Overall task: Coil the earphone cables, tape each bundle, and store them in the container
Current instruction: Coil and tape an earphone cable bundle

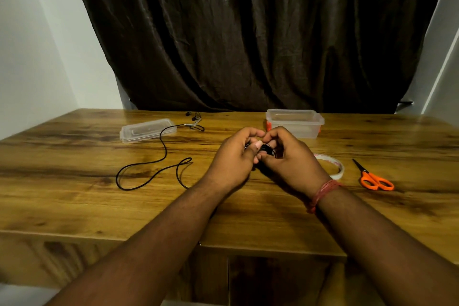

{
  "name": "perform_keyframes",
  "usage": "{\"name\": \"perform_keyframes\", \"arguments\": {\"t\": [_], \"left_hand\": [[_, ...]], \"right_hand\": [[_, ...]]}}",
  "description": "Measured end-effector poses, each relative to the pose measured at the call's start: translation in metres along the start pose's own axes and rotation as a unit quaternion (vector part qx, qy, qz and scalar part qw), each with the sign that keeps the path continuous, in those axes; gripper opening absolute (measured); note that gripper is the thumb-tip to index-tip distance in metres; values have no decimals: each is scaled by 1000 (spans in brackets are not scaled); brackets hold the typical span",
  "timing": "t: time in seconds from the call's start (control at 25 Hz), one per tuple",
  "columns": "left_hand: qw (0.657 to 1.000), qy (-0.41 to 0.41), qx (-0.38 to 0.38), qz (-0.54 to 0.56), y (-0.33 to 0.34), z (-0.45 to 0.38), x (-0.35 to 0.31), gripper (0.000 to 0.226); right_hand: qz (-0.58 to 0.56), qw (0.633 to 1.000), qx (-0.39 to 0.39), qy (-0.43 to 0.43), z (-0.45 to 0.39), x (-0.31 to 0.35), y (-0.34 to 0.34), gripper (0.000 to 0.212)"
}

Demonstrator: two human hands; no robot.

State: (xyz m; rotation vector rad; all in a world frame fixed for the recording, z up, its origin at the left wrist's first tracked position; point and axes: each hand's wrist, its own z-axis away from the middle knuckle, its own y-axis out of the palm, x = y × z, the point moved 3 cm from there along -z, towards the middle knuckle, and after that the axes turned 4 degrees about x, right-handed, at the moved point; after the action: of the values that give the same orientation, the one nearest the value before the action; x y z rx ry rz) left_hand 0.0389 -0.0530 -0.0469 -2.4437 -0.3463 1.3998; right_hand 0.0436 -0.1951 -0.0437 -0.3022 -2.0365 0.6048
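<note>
On the wooden table (74,196), a loose earphone cable (159,164) lies left, while left hand (236,156) and right hand (288,156) pinch what seems a black coil (267,150), which could spring apart before tape roll (332,165) or container (295,122) is reached.

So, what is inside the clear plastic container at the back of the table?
The clear container stands open and its see-through walls show nothing inside. The right hand covers its near left corner, so that part stays hidden. Its lid lies apart on the left.
</note>
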Motion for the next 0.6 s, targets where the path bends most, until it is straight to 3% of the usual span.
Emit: {"name": "perform_keyframes", "arguments": {"t": [0.4,0.6], "left_hand": [[982,67,-4,-178,7,-1,-8,14],[986,45,14,-160,4,1,-1,15]], "right_hand": [[41,999,-15,22,0,-9,-1,19],[76,997,-4,11,-1,-8,4,18]]}}
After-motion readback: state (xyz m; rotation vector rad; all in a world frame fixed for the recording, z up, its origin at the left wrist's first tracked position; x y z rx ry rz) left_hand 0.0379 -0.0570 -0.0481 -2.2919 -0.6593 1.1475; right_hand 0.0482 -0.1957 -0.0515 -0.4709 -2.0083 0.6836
